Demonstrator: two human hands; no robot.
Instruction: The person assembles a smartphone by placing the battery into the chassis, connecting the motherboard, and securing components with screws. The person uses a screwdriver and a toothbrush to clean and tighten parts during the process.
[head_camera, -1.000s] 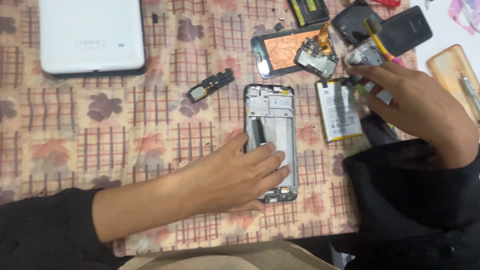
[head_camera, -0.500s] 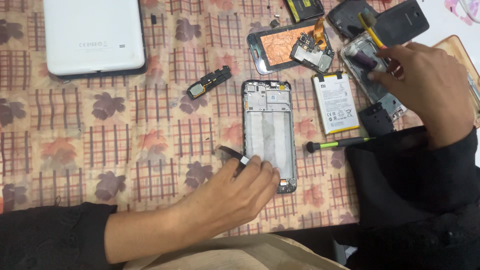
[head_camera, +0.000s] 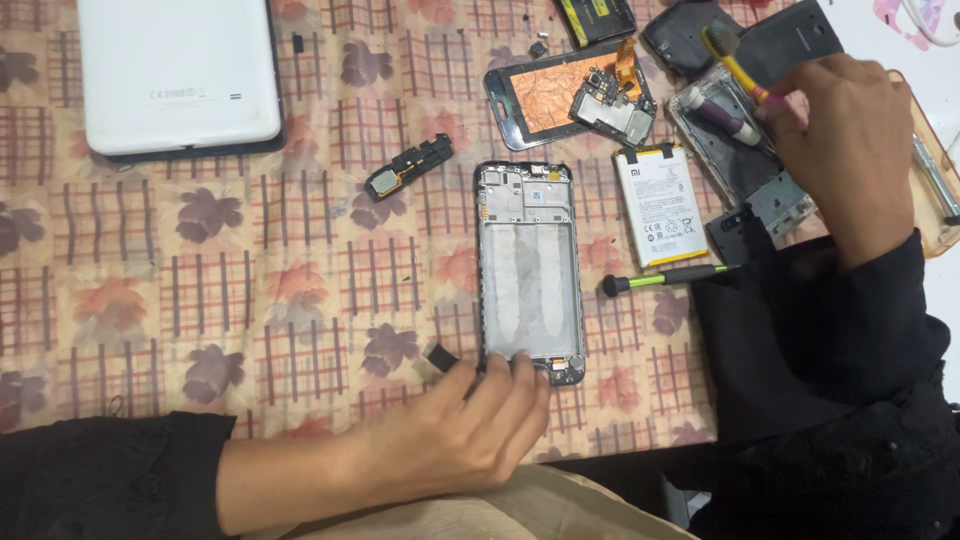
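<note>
A: Surface?
B: Table covered by a cloth (head_camera: 200, 290), beige-pink with a maroon check grid and brown and orange leaf prints. It fills nearly the whole view.
A: Edges?
B: The cloth's near edge runs along the bottom, with dark space below it at the bottom middle. At top right a strip of white surface (head_camera: 925, 50) shows past the cloth.
A: Walls, floor, windows?
B: None in view; the camera looks straight down.
A: Light?
B: Even, soft and bright. Shadows are faint and there is no glare on the cloth.
</note>
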